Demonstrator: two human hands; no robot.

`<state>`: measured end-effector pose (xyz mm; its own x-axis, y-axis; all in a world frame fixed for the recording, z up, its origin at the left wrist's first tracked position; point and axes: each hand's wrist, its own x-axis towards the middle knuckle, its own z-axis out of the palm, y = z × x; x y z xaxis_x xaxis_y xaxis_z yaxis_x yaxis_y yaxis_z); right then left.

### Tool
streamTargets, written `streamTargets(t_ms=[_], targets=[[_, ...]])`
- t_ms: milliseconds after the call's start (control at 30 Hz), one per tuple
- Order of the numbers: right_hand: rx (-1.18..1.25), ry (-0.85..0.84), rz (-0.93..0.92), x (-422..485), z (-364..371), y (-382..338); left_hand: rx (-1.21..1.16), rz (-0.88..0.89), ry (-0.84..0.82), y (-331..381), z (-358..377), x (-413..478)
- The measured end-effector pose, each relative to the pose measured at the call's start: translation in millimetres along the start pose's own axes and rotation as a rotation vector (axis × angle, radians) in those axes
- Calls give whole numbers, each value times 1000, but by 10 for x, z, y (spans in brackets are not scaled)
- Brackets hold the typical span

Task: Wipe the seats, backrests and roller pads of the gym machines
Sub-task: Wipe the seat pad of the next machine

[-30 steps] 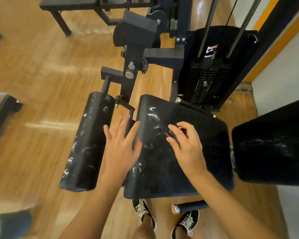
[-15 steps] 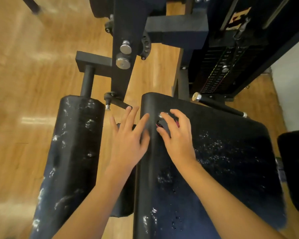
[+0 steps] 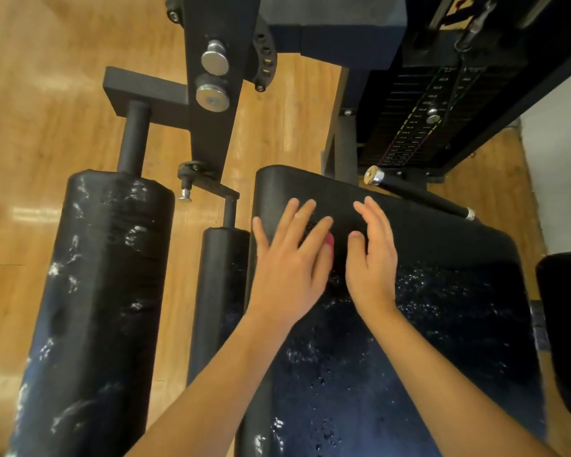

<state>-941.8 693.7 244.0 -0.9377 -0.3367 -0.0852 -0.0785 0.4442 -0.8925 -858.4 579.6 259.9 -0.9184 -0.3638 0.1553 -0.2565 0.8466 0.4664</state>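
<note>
Seat pad (image 3: 442, 324) fills the near right, speckled with droplets. Left hand (image 3: 287, 268) and right hand (image 3: 371, 258) lie flat on its far end, fingers straight, a small red thing (image 3: 330, 241) between them. Roller pad (image 3: 96, 291) stands left.

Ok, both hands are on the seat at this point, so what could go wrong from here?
1. Only a red sliver of what looks like the cloth shows under the flat left hand. It might slip out, leaving bare skin wiping.
2. The seat is wet with droplets nearer the person, so the left or right hand could skid.
3. The large roller pad shows white streaks and could get skipped.
</note>
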Motion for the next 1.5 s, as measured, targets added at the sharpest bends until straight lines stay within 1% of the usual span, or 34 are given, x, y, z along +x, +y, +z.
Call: streamTargets(t_ms=[67, 167, 267, 367, 500, 633, 733, 867, 1000, 1100, 1167, 1233, 1400, 1500], targets=[[-154, -18, 34, 57, -94, 126, 60, -7, -74, 80, 127, 19], [-335, -112, -4, 112, -114, 271, 146, -20, -137, 36, 217, 27], [-414, -132, -20, 123, -38, 290, 109, -59, -93, -57, 168, -2], [-436, -112, -21, 129, 80, 210, 41, -164, -30, -159, 69, -16], [-433, -129, -65, 155, 258, 38, -145, -310, 10, -248, -20, 6], [-414, -156, -66, 218, 459, -132, -456, -417, 7, -302, -47, 62], [-481, -178, -81, 286, 642, -243, -574, -444, -12, -411, -62, 78], [-589, -147, -85, 330, 764, -259, -786, -530, -48, -609, -81, 120], [-693, -147, -102, 328, 806, -213, -873, -492, -87, -786, -64, 182], [-708, -150, -119, 322, 809, -212, -916, -509, -32, -786, -66, 278], [-690, -143, -120, 307, 806, -208, -885, -511, 26, -789, -47, 379], [-683, -131, -126, 296, 807, -203, -799, -490, 46, -818, -24, 504], [-691, -125, -115, 305, 806, -202, -576, -434, -50, -887, -12, 829], [-691, -128, -119, 305, 806, -200, -475, -415, -62, -915, 3, 818]])
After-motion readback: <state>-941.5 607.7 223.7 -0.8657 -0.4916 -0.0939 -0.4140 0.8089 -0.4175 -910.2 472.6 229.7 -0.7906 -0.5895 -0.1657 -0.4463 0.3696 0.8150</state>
